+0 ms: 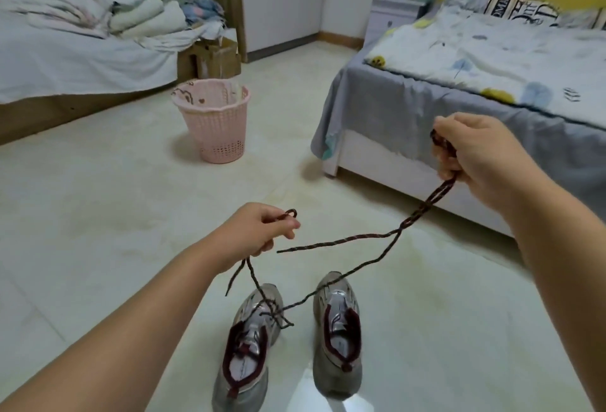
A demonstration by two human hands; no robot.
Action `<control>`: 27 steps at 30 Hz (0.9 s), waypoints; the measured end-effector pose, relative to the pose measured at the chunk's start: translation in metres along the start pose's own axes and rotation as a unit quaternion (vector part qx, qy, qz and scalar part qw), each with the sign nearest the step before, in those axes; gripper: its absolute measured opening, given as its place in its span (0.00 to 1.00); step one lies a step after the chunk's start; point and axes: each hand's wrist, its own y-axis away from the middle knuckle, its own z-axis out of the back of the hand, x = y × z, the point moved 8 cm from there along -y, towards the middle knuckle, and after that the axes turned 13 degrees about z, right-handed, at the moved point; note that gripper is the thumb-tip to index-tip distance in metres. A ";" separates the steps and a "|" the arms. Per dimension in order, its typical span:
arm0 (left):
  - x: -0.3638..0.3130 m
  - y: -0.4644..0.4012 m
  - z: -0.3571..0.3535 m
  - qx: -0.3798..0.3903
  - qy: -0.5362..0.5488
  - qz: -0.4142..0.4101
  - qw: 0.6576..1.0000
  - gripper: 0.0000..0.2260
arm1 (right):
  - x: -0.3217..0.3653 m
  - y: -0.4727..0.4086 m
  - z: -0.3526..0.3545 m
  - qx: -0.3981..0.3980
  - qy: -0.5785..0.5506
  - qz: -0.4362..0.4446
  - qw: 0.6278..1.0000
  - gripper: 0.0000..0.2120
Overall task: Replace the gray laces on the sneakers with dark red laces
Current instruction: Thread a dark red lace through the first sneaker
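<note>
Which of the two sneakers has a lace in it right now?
The left sneaker: dark lace crosses its eyelets. The right sneaker shows none.

Light: soft, even, indoor. Glare patch on floor between my sneakers. Faint shadows. Edges bowed, slightly blurred.

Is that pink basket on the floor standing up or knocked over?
Upright. The pink basket stands on its narrow base on the tiled floor, with its scalloped rim facing up. Whether anything lies inside cannot be told.
</note>
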 end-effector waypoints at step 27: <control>-0.003 -0.094 -0.046 -0.026 0.028 0.002 0.999 0.12 | -0.383 0.156 -0.073 0.325 0.090 -0.416 0.845 0.18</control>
